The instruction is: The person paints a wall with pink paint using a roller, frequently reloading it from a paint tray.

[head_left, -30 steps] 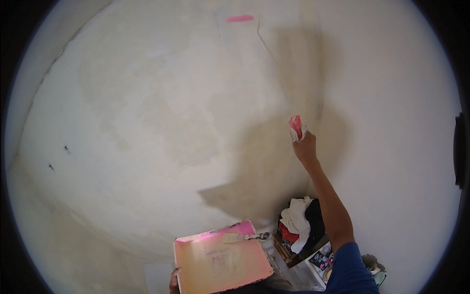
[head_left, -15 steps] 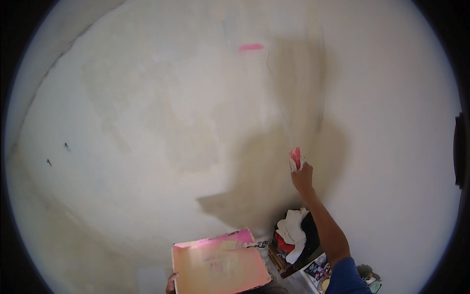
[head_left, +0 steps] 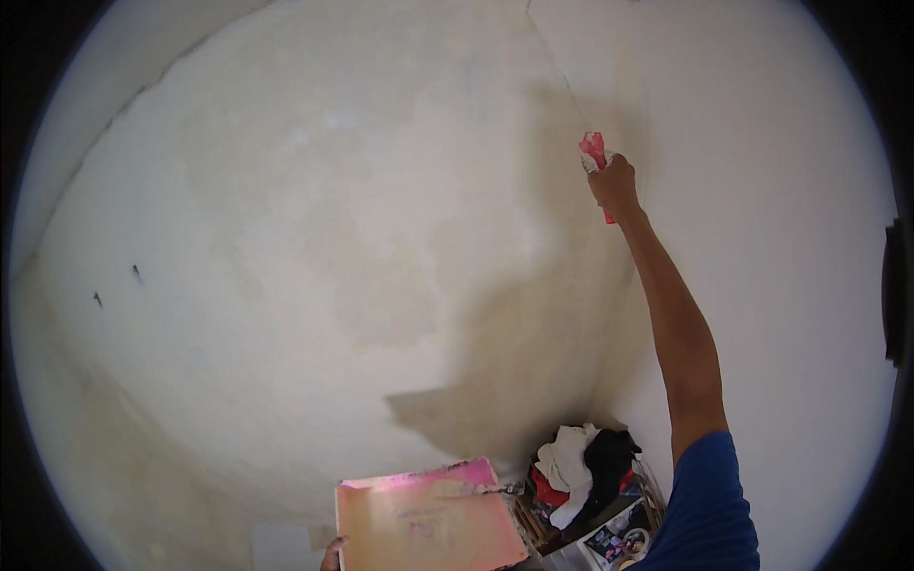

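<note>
Here, right hand (head_left: 617, 187) high around red handle (head_left: 592, 147), arm (head_left: 682, 328) outstretched

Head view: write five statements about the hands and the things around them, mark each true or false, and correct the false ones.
1. The right hand grips a red handle. True.
2. The left hand is at the right edge of the tray. False: it is at the tray's left edge.
3. A white cloth lies next to a black cloth. True.
4. Both cloths lie to the left of the tray. False: they lie to its right.
5. The sleeve on the right arm is yellow. False: it is blue.
</note>
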